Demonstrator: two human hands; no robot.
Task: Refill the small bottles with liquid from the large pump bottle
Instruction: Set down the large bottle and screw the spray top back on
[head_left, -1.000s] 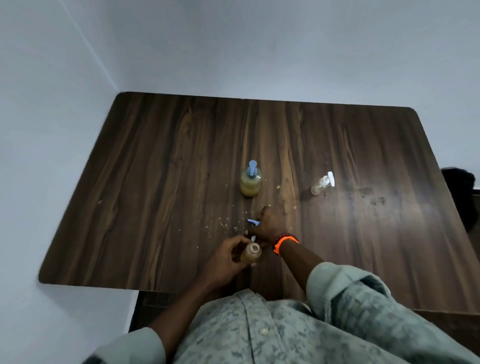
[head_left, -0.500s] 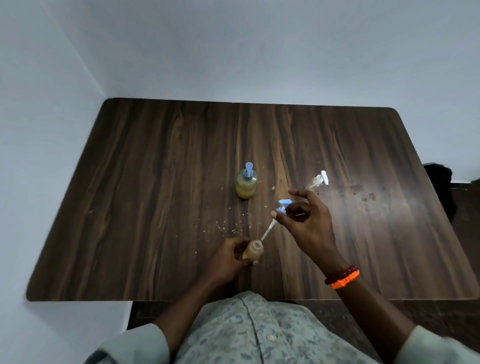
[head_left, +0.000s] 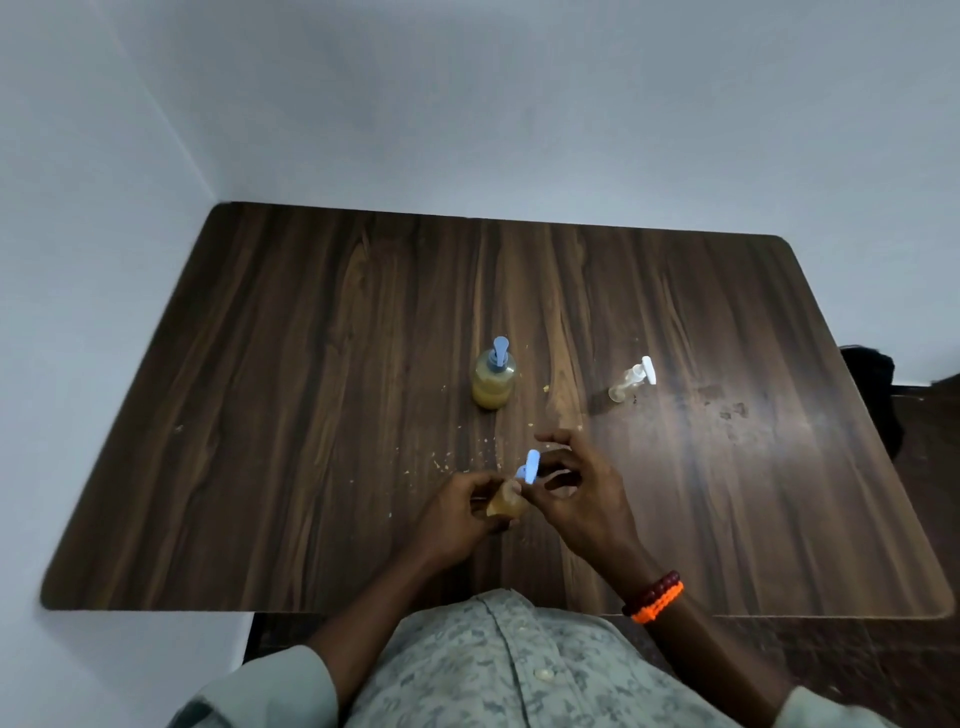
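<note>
My left hand (head_left: 457, 514) grips a small bottle (head_left: 505, 503) of amber liquid near the table's front edge. My right hand (head_left: 576, 493) pinches that bottle's blue pump cap (head_left: 530, 466), which sits at the bottle's mouth; its tube is hidden. The large pump bottle (head_left: 493, 375), with a blue pump and yellow-brown liquid, stands upright mid-table beyond my hands. A second small bottle (head_left: 631, 381), clear with a white pump, lies on its side to the right.
The dark wooden table (head_left: 260, 415) fits into a corner of white walls at the left and back. Crumbs (head_left: 467, 457) lie scattered in front of the large bottle, and stains (head_left: 727, 408) mark the right side. A dark object (head_left: 872, 395) sits past the right edge.
My right hand has brought the blue pump cap down from a raised position, where its tube slanted into the neck, to the small bottle's mouth. My left hand kept holding the bottle.
</note>
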